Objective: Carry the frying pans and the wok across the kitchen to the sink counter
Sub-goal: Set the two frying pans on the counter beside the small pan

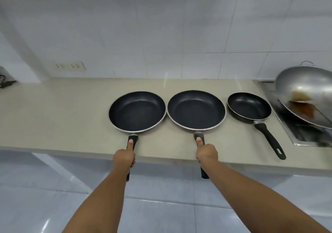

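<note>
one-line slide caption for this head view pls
Left hand and right hand grip two large frying pans' handles; small pan and wok wait.

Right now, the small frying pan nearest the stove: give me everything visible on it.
The small frying pan is round and shallow, with a dark non-stick-looking inside, a thin pale metal rim and a dark outer wall. It is empty and sits flat on the beige counter, right of the two larger pans and apart from them. Its black handle runs toward the counter's front edge and ends in a hanging slot. Neither of the hands touches it.
</note>
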A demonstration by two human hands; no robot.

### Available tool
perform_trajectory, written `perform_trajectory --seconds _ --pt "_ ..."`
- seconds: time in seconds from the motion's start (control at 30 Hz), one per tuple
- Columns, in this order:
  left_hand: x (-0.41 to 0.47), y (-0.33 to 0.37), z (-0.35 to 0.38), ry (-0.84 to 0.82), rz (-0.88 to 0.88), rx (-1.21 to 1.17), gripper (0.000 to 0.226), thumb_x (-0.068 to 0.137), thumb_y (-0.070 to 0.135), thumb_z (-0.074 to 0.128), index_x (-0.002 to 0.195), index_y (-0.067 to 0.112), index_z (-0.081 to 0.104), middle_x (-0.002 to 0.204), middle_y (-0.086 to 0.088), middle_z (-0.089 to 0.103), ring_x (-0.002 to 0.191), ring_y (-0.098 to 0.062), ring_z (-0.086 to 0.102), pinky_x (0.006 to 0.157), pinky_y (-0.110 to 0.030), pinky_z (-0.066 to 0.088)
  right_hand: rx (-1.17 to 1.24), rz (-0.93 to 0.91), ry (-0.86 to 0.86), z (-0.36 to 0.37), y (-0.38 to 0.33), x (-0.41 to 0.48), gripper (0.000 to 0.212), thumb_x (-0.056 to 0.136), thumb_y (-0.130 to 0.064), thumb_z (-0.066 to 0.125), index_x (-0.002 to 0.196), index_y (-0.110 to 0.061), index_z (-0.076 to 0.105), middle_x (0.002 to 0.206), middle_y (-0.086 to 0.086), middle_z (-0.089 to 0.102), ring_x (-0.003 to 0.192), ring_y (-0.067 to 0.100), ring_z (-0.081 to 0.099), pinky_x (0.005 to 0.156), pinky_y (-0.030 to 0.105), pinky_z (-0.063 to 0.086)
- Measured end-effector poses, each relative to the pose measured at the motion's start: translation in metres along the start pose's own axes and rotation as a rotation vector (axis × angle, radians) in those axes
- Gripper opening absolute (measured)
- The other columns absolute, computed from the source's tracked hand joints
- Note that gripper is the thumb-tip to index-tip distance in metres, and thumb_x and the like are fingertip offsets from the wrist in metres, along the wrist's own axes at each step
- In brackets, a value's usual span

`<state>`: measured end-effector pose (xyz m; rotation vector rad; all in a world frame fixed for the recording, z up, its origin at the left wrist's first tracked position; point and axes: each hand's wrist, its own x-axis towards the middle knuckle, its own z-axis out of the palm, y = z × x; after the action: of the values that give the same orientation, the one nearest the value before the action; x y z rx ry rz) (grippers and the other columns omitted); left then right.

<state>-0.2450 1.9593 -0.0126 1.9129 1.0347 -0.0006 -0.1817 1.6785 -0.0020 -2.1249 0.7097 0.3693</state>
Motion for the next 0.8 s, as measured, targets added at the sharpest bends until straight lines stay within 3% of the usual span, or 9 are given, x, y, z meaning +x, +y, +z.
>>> perform_trajectory --seconds 0.23,0.47,0.63,0.8 --pt "0.032 0.005 -0.009 -0.043 0.013 0.02 0.076 0.093 0.068 0.039 0.052 0.006 0.058 0.046 -0.007 0.058 0.045 -0.025 0.053 0.061 -0.034 0.049 0.047 0.054 0.015 0.022 -0.012 0.006 0.068 0.096 -0.061 0.039 0.101 0.002 0.066 0.098 0.021 0.073 0.092 0.037 0.07 0.085 0.042 0.055" --pt "0.05 0.017 -0.008 -0.084 0.014 0.033 0.076 0.093 0.067 0.038 0.05 0.007 0.057 0.039 -0.004 0.055 0.043 -0.025 0.053 0.06 -0.034 0.049 0.028 0.053 0.056 0.016 -0.018 0.015 0.069 0.095 -0.063 0.04 0.099 0.001 0.065 0.095 0.02 0.074 0.089 0.037 0.071 0.076 0.038 0.051" --pt "0.051 0.023 -0.003 -0.092 0.004 0.031 0.076 0.094 0.066 0.037 0.05 0.007 0.057 0.045 -0.006 0.058 0.045 -0.025 0.054 0.063 -0.035 0.051 -0.02 0.033 0.075 0.007 -0.011 0.02 0.065 0.094 -0.064 0.039 0.085 -0.003 0.061 0.091 0.019 0.074 0.087 0.037 0.071 0.072 0.037 0.051" --pt "0.051 0.023 -0.006 -0.107 -0.012 0.025 0.073 0.094 0.065 0.039 0.054 0.006 0.056 0.05 -0.008 0.057 0.048 -0.026 0.052 0.064 -0.037 0.05 -0.021 0.046 0.071 0.007 -0.015 0.023 0.065 0.095 -0.063 0.039 0.085 -0.003 0.059 0.091 0.02 0.075 0.076 0.035 0.067 0.07 0.037 0.049"
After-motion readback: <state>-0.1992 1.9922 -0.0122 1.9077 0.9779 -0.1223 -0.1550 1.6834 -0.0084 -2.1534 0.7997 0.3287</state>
